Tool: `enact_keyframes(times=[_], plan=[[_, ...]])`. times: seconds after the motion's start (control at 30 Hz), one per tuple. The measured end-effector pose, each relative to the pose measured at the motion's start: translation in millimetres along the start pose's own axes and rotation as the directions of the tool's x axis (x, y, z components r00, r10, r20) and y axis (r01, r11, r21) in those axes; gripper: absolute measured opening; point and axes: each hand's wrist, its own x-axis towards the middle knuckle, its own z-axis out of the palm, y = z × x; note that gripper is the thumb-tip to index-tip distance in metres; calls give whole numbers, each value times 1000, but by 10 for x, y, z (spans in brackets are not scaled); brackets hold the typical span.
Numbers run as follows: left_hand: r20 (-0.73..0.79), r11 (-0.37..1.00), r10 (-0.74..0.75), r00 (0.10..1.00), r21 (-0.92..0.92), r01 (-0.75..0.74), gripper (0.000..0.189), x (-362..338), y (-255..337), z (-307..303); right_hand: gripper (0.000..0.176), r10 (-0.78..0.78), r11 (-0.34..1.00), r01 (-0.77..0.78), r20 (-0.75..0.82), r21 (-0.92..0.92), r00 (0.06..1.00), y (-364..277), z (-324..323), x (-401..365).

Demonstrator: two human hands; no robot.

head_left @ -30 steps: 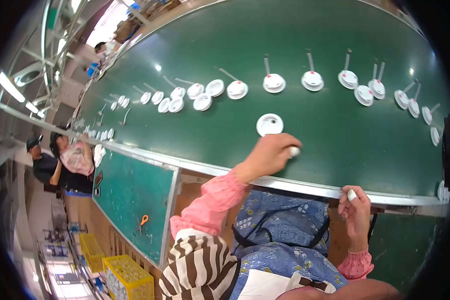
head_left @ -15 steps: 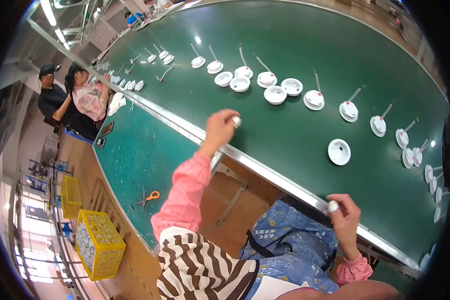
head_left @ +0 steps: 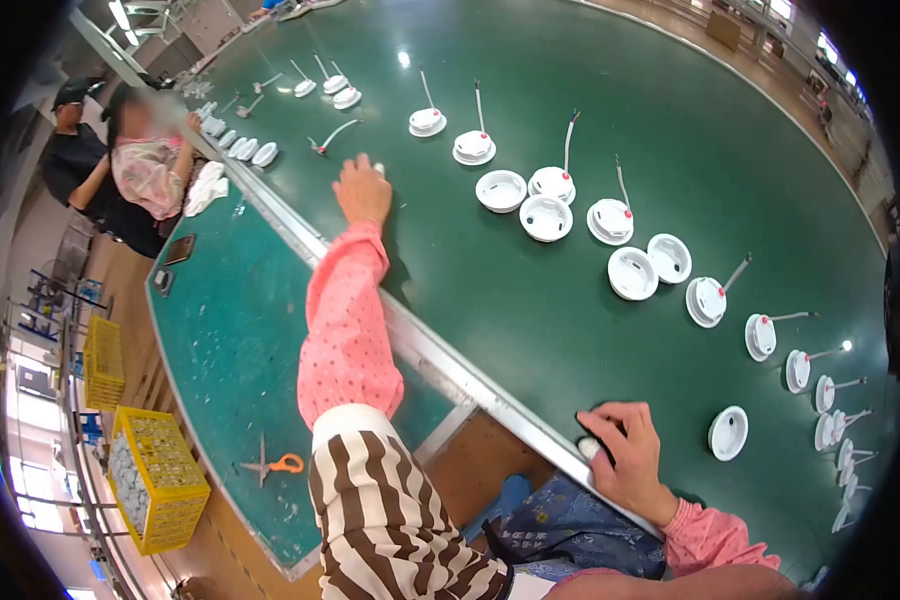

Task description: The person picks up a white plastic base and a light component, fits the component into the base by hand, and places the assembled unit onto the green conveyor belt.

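Just beyond the fingers of my left hand (head_left: pixel 362 192): a loose wired piece (head_left: pixel 321 148), closer than half a second ago.
Those fingers: bent; from my remote view I cannot tell if they grasp anything.
Right hand (head_left: pixel 625 458): at the table edge (head_left: pixel 440 360), fingers parted, lone white cup (head_left: pixel 728 433) to their right.

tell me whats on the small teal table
On the teal table are orange-handled scissors, a dark phone-like item, a smaller item beside it and a white cloth at the far end. The left sleeve covers part of it; anything there is hidden.
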Motion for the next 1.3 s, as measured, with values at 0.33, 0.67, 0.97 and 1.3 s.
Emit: enact_keyframes(times=[0.33, 0.67, 0.97, 1.3], plan=[[17, 950, -311, 950, 40, 310, 37, 1007, -246, 633, 52, 118, 993, -119, 55, 12, 991, -34, 58, 16], [-6, 974, -225, 974, 34, 225, 19, 711, -146, 522, 44, 79, 996, -79, 12, 34, 997, 7, 23, 30], [-31, 750, -148, 989, -655, 91, 16, -405, 682, -304, 38, -26, 998, 30, -65, 63, 998, 43, 18, -71], [703, -343, 434, 563, -449, 825, 27, -2415, 2045, -3061, 58, 272, 449, -292, 182, 844, 945, -148, -770, -484]])
